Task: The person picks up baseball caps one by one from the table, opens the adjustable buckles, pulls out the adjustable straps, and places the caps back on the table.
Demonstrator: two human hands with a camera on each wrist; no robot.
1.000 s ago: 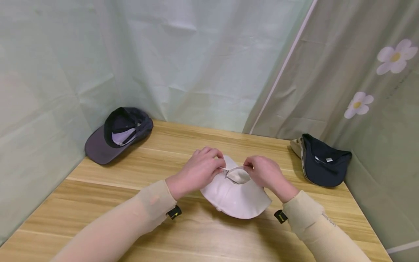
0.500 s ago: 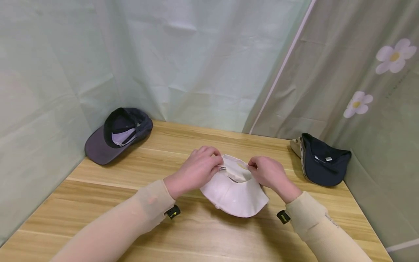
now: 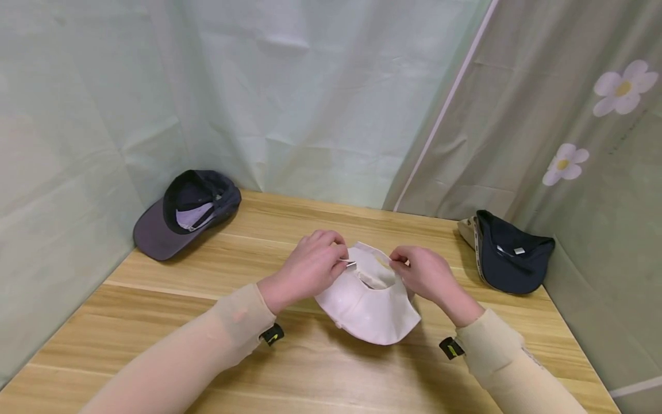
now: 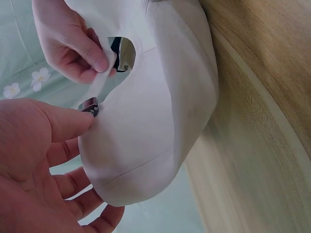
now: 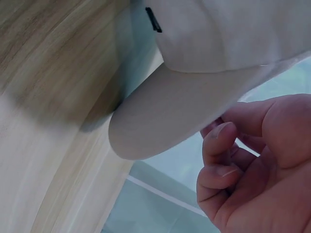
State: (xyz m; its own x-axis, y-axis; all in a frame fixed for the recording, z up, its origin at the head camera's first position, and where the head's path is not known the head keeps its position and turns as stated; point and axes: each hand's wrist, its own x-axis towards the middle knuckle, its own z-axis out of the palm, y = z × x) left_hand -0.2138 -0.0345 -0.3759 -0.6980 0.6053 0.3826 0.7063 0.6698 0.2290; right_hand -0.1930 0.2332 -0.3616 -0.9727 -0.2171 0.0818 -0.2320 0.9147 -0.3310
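A white cap (image 3: 369, 316) stands on the wooden table with its back opening and adjustment strap turned up. My left hand (image 3: 310, 265) pinches the back edge of the cap at a small metal buckle (image 4: 89, 105), with the thumb on the buckle and other fingers behind the crown. Across the opening, my right hand (image 3: 426, 273) pinches the white strap (image 4: 101, 80) between thumb and fingers. In the right wrist view the curved brim (image 5: 170, 111) shows, and the right fingertips are partly hidden behind it.
A dark cap (image 3: 165, 227) lies upside down at the table's back left corner. At the right edge sits a navy and beige cap (image 3: 517, 259). Pale curtains (image 3: 310, 103) enclose the back and sides of the wooden table (image 3: 233, 368).
My right hand has shifted slightly right, and the strap between the hands looks different. The cap has turned a little, its right edge moving left. My left hand has barely moved.
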